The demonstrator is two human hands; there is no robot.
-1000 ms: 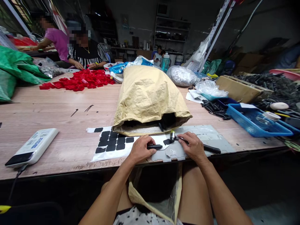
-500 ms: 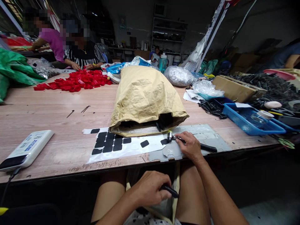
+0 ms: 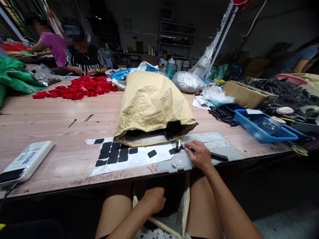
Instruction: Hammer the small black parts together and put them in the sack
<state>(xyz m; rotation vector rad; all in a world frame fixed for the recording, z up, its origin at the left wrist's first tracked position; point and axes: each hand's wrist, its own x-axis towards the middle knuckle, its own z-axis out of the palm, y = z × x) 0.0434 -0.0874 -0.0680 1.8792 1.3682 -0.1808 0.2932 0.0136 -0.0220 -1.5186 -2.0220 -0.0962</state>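
My right hand (image 3: 199, 154) is wrapped round a small hammer (image 3: 219, 156) lying on a grey board (image 3: 214, 141) at the table's front edge. Its metal head has a yellowish end, and its black grip sticks out to the right. My left hand (image 3: 154, 199) is curled over the mouth of an open paper sack (image 3: 184, 207) between my legs; whatever its fingers hold is hidden. Left of the hammer, a white backing sheet (image 3: 139, 161) carries several black rounded-square stickers (image 3: 113, 152). Behind it lies a large tan sack (image 3: 154, 103), its mouth toward me, with dark pieces inside.
A white device (image 3: 27, 162) with a cable lies at the left. Red parts (image 3: 79, 87) are heaped at the back left, in front of two seated people. On the right stand a blue basket (image 3: 264, 126), loose black pieces (image 3: 221, 116) and a cardboard box (image 3: 246, 94).
My left hand has moved down and slightly left into the lap sack's mouth, and the black piece it held is out of sight. My right hand stays on the hammer.
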